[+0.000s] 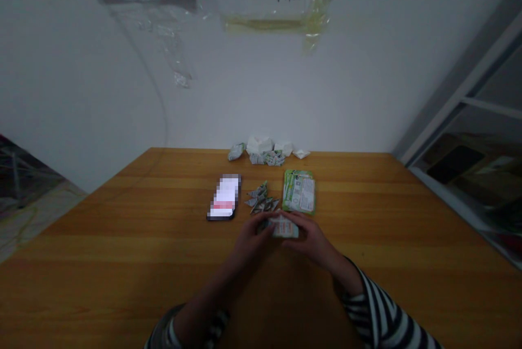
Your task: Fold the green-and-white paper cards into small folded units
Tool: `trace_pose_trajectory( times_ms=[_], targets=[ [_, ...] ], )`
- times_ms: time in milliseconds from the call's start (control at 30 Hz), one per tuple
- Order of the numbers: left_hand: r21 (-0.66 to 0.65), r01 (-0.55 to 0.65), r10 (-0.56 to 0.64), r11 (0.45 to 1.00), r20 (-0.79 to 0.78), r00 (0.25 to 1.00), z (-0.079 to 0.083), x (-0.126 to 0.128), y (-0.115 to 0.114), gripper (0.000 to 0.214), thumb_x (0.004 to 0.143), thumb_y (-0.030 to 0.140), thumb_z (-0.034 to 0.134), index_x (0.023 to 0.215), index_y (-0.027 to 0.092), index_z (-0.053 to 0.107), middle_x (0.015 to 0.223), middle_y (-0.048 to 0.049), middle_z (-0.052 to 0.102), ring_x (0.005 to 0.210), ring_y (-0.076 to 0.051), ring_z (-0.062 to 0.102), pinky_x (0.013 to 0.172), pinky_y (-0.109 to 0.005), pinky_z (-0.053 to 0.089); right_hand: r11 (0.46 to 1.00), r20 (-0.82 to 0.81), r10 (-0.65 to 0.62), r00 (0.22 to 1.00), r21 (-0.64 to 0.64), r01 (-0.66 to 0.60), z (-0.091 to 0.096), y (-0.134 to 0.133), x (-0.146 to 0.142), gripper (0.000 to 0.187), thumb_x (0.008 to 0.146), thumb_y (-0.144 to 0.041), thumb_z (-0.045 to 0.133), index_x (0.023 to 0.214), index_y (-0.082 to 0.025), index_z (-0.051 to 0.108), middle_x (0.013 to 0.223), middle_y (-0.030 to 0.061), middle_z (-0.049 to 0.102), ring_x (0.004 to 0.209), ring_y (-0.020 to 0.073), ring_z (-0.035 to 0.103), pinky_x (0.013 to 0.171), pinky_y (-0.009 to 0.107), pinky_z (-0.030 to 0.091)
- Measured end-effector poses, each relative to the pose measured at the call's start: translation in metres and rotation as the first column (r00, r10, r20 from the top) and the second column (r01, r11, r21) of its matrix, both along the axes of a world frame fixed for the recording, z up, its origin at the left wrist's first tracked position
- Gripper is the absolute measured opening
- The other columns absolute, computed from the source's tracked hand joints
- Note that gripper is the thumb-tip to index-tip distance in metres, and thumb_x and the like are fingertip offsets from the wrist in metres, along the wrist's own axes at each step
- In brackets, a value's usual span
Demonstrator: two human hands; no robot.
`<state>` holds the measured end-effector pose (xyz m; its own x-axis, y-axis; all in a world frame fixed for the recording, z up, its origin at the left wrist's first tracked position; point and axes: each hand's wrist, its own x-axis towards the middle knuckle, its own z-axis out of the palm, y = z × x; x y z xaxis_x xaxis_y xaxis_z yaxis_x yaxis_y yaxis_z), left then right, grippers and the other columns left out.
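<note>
Between my two hands is a small, light, flat piece with reddish print, a packet or folded paper; I cannot tell which. My left hand grips its left side, thumb in front. From the right, my right hand closes on it with fingers along the top edge and the thumb below. Just beyond my hands lies a small heap of folded printed paper pieces. A green and white printed packet lies flat behind my right hand. My fingers cover part of the held piece.
A phone with a lit, blurred screen lies to the left on the wooden table. Along the wall are crumpled white tissues and crumpled printed paper. Shelving stands at the right.
</note>
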<state>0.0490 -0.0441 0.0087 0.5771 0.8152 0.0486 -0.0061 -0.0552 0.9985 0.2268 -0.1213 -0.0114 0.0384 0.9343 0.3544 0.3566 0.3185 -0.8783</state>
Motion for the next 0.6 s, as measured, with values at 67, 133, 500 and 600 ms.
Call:
trace_pose_trajectory(
  times_ms=[67, 133, 500, 600],
  targets=[
    [0.013, 0.027, -0.027, 1.000, -0.042, 0.999, 0.0030, -0.0010, -0.0007, 0.037, 0.071, 0.032, 0.074, 0.105, 0.018, 0.070, 0.113, -0.0101, 0.068, 0.108, -0.028, 0.060, 0.095, -0.039, 0.044, 1.000, -0.064, 0.002, 0.998, -0.011, -0.002, -0.0028, 0.0001, 0.0041, 0.059, 0.073, -0.030, 0.076, 0.129, -0.025, 0.057, 0.127, 0.0099, 0.059, 0.118, 0.0256, 0.054, 0.102, 0.045, 0.041],
    [0.013, 0.050, -0.049, 0.999, -0.059, 0.997, 0.0036, -0.0010, -0.0021, 0.046, 0.067, 0.029, 0.078, 0.110, 0.019, 0.068, 0.116, -0.0102, 0.067, 0.109, -0.028, 0.060, 0.096, -0.040, 0.045, 1.000, -0.152, 0.015, 0.988, -0.021, -0.018, -0.0053, 0.0002, 0.0071, 0.053, 0.076, -0.031, 0.073, 0.127, -0.025, 0.058, 0.127, 0.0098, 0.058, 0.118, 0.0247, 0.055, 0.102, 0.044, 0.042],
    [0.006, 0.023, -0.022, 1.000, -0.062, 0.998, 0.0063, 0.0005, -0.0020, 0.047, 0.065, 0.030, 0.080, 0.110, 0.018, 0.070, 0.114, -0.0119, 0.070, 0.106, -0.030, 0.063, 0.096, -0.044, 0.046, 0.990, -0.295, 0.091, 0.951, -0.073, -0.117, -0.0035, -0.0003, 0.0092, 0.054, 0.077, -0.036, 0.073, 0.127, -0.024, 0.058, 0.131, 0.0092, 0.056, 0.123, 0.0253, 0.051, 0.106, 0.045, 0.038],
    [0.042, 0.031, -0.028, 0.999, -0.073, 0.997, 0.0052, -0.0002, -0.0005, 0.043, 0.069, 0.031, 0.076, 0.110, 0.018, 0.070, 0.114, -0.0117, 0.070, 0.107, -0.030, 0.063, 0.098, -0.045, 0.044, 0.987, -0.330, 0.109, 0.938, -0.074, -0.141, -0.0031, 0.0002, 0.0085, 0.055, 0.076, -0.036, 0.073, 0.128, -0.025, 0.057, 0.132, 0.0088, 0.056, 0.122, 0.0256, 0.052, 0.105, 0.045, 0.039]
  ],
)
